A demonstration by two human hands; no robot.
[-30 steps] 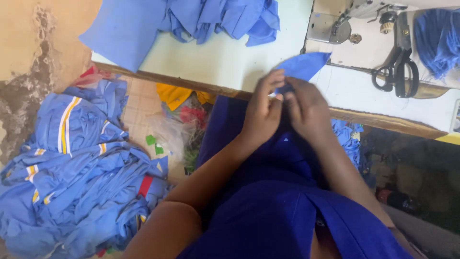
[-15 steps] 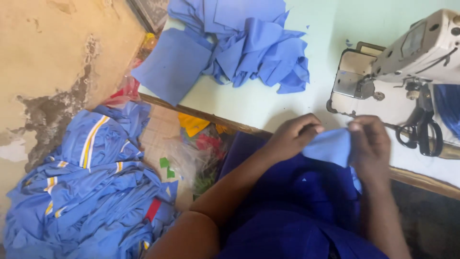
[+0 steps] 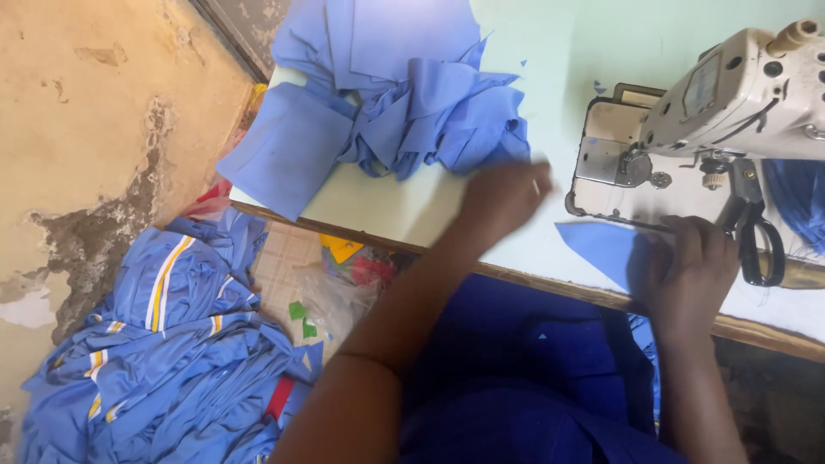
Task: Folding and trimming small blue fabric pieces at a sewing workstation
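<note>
head view: left hand [image 3: 503,199] reaching out over the pale green worktop [image 3: 412,210] toward the heap of cut light blue fabric pieces [image 3: 404,94], blurred, fingers seemingly loose and holding nothing, though hard telling for sure. right hand [image 3: 692,271] pressing flat on a single light blue fabric piece [image 3: 601,245], fingers spread apart and lying on the cloth rather than clamped around it. that piece lying on the worktop just beside the bed of the cream-coloured sewing machine [image 3: 713,103], near the front edge, not yet under the needle.

judging progress: plenty of cut pieces waiting in the heap, a large mound of blue garments with yellow and white stripes [image 3: 163,344] lying on the floor at the left, so probably somewhere mid-batch with much left to sew.

black-handled scissors [image 3: 756,232] lying just right of the right hand, near the machine. open bare worktop showing between heap and machine, giving room for sliding cloth. wooden front edge [image 3: 550,288] running close under both wrists. stained wall crowding the far left, well apart from the hands.
</note>
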